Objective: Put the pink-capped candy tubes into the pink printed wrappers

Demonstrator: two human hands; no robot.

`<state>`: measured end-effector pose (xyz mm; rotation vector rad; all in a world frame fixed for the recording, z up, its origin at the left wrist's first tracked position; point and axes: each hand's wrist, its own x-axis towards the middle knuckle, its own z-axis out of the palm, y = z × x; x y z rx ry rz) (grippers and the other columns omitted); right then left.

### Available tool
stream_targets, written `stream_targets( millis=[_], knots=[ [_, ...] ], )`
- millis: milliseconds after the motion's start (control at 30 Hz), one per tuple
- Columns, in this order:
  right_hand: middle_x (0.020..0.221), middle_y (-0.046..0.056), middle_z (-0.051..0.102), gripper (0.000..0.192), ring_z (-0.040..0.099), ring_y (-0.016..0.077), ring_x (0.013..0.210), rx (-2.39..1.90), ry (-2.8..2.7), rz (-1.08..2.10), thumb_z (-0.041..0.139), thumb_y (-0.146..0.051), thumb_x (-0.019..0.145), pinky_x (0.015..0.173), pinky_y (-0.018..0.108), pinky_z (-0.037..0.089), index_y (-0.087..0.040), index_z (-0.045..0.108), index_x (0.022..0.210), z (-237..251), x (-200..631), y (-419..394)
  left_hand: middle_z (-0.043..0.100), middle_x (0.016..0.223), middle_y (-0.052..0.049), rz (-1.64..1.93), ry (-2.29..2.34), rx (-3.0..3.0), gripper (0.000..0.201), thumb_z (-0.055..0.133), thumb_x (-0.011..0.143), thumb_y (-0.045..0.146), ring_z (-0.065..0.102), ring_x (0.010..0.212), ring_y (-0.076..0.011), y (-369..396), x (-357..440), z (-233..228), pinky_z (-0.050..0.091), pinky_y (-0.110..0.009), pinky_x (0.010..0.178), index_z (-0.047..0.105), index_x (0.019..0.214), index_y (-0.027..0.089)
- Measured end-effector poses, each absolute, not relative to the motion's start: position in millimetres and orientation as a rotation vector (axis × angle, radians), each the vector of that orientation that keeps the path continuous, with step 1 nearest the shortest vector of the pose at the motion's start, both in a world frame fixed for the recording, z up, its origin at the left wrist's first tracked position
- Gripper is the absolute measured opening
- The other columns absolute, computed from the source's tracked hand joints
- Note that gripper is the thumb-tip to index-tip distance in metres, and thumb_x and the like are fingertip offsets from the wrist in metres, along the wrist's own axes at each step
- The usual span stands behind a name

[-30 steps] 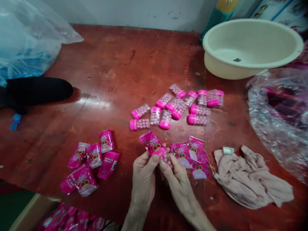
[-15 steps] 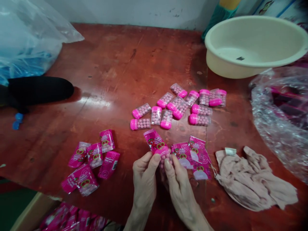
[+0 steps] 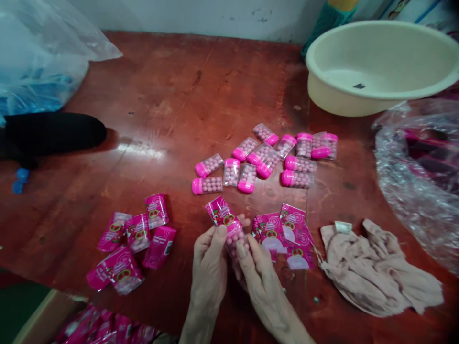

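My left hand (image 3: pixel 208 270) is closed, its thumb pressing on a pink printed plastic sleeve (image 3: pixel 219 210). My right hand (image 3: pixel 261 279) grips a clear candy container (image 3: pixel 234 238) full of small pink balls, thumb on its front. The sleeve covers the container's upper end, and the balls show below it. Just right of my hands lie several flat pink sleeves (image 3: pixel 270 229). Beyond them is a loose group of bare candy containers (image 3: pixel 263 155) with bright pink caps. Several sleeved containers (image 3: pixel 138 231) lie to the left.
A cream basin (image 3: pixel 358 102) stands at the back right, with crinkled clear plastic (image 3: pixel 401 191) in front. A beige cloth (image 3: pixel 376 272) lies at the right. On the left are a black rounded object (image 3: pixel 57 134) and a plastic bag (image 3: pixel 43 62). Below the table edge, a box holds pink packets (image 3: pixel 107 327).
Both hands have shifted slightly left and down with the container and sleeve. More of the container's front shows, and some right fingers now show behind the sleeve.
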<state>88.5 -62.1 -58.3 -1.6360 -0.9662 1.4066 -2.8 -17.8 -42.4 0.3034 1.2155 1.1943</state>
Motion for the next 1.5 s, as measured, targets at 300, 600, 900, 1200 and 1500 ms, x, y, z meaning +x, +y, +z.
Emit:
stream_targets(
  millis=[300, 600, 900, 1200, 1500],
  knots=[
    [0.112, 0.008, 0.065, 0.037, 0.06, 0.0197, 0.104, -1.588, -1.038, 1.294, 0.045, -0.042, 0.088, 0.085, 0.029, 0.05, -0.022, 0.058, 0.117, -59, 82, -61, 0.071, 0.099, -0.01, 1.139, 1.265, 0.434, 0.028, 0.055, 0.084, 0.03, 0.064, 0.09, -0.0206, -30, 5, -47, 0.049, -0.029, 0.079, 0.068, 0.104, 0.014],
    [0.106, 0.005, 0.067, 0.034, 0.064, 0.0175, 0.093, -1.642, -1.102, 1.279, 0.046, -0.038, 0.089, 0.073, 0.023, 0.052, -0.024, 0.057, 0.118, -62, 88, -60, 0.071, 0.095, -0.008, 1.138, 1.122, 0.399, 0.025, 0.058, 0.081, 0.023, 0.064, 0.079, -0.0161, -27, 6, -46, 0.049, -0.022, 0.065, 0.066, 0.104, 0.017],
    [0.089, 0.003, 0.059, 0.015, 0.055, 0.0178, 0.083, -1.569, -1.236, 0.949, 0.055, -0.033, 0.084, 0.072, 0.028, 0.046, -0.021, 0.059, 0.092, -37, 114, -29, 0.063, 0.072, -0.001, 0.937, 1.022, 0.564, 0.009, 0.06, 0.079, 0.018, 0.055, 0.062, -0.0097, -25, -1, -46, 0.045, -0.021, 0.059, 0.064, 0.087, 0.014],
    [0.055, -0.007, 0.046, 0.026, 0.041, 0.0074, 0.05, -1.493, -0.637, 1.252, 0.065, -0.04, 0.076, 0.046, 0.018, 0.036, -0.017, 0.054, 0.068, -48, 115, -25, 0.062, 0.063, -0.002, 0.808, 1.012, 0.575, 0.015, 0.055, 0.082, 0.027, 0.052, 0.045, -0.0078, -31, 2, -48, 0.039, -0.017, 0.04, 0.056, 0.078, 0.013],
    [0.053, -0.005, 0.056, 0.024, 0.043, 0.0058, 0.033, -1.381, -0.528, 1.386, 0.064, -0.04, 0.076, 0.031, 0.016, 0.035, -0.016, 0.06, 0.077, -42, 90, -34, 0.055, 0.056, 0.003, 0.969, 1.075, 0.546, 0.017, 0.057, 0.082, 0.03, 0.04, 0.037, -0.0022, -36, 6, -46, 0.025, -0.013, 0.034, 0.056, 0.077, 0.013]
  ],
)
